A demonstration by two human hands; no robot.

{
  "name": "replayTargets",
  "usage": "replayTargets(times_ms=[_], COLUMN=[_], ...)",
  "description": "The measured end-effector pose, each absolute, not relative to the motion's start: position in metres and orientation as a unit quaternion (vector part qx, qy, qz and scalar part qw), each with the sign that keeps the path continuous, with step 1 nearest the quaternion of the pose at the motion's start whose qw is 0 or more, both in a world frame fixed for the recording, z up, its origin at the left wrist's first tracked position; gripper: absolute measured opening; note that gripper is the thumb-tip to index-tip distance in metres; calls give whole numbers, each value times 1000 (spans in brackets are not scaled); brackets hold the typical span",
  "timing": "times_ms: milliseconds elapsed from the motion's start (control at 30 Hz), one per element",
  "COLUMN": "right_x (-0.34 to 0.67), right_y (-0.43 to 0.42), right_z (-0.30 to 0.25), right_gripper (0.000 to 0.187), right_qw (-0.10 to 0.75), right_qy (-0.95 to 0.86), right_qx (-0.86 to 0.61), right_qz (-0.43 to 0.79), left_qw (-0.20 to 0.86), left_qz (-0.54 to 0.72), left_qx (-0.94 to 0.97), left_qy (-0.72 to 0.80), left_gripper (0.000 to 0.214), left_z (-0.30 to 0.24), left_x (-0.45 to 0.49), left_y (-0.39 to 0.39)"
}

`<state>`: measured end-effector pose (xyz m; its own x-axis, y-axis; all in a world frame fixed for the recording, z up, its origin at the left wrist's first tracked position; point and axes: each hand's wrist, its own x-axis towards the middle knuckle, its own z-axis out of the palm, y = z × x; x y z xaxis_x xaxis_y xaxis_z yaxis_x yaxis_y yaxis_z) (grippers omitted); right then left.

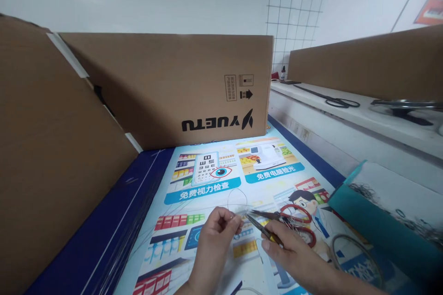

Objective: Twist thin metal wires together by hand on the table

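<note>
Now pinching wire (237, 189) tightly in left hand (218, 231), gripping pliers (266, 230) in curled right hand (292, 245); apparently working wire near tips, probably needing steady pinch next.

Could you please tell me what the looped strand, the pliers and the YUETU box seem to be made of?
Looped strand: perhaps fine, smooth metal wire, as it holds its open curve; nylon remains possible. Pliers: dark metal, probably steel, with a dull sheen on tapered tips; the partly yellow grips look plastic. YUETU box: matt cardboard, judging by its brown papery face and black print.
</note>
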<state>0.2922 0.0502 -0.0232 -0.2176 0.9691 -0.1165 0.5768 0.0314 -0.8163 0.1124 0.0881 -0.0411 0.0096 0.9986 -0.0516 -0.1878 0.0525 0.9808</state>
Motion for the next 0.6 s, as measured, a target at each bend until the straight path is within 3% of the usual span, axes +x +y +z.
replayTargets(times_ms=[300, 600], right_x=[281, 282], right_y=[50, 52], right_z=[-20, -27], right_gripper=[21, 24], right_qw=[257, 269], right_qy=[-659, -651], right_qx=[-557, -550], right_qz=[435, 449], left_qw=[491, 340], left_qz=[531, 490], left_qx=[484, 620], left_qy=[493, 509], left_gripper=[15, 12], left_z=[-49, -56], left_x=[115, 113], left_y=[86, 82])
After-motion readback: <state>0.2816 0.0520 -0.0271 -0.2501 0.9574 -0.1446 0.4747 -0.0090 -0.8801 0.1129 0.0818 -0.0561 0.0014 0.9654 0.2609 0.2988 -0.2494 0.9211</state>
